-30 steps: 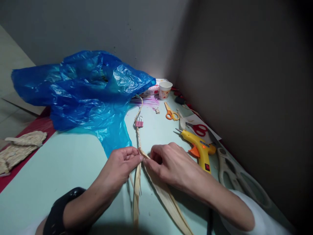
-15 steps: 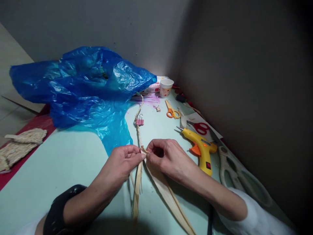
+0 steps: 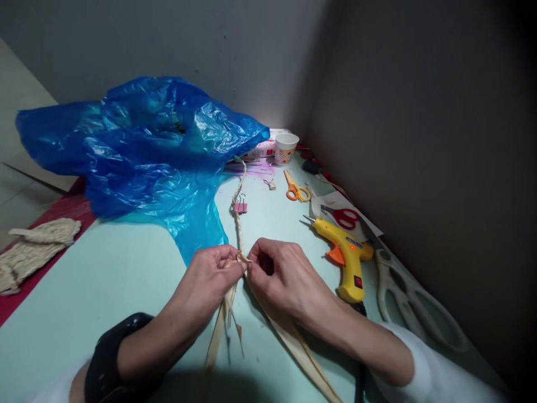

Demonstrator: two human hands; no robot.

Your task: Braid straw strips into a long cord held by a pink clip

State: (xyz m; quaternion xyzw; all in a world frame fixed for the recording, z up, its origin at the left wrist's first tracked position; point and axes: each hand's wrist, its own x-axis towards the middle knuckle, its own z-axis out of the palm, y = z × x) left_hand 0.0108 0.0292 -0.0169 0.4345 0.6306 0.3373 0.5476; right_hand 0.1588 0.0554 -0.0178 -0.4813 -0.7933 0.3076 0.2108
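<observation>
Straw-coloured strips [image 3: 293,358] are pinched in the fingertips of the left hand [image 3: 212,275] and right hand [image 3: 285,274], close together; the braid [image 3: 239,229] runs forward to a blue bag [image 3: 146,157] near a paper cup [image 3: 286,155], the contents of both hidden.

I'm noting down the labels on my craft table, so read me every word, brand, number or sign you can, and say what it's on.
No text is readable.
Blue label on the yellow glue gun: too small.
Red switch on its handle: any marking too blurred.
Paper cup: printed pattern, any words too small.
Pink-and-white packet: print too blurred.
</observation>
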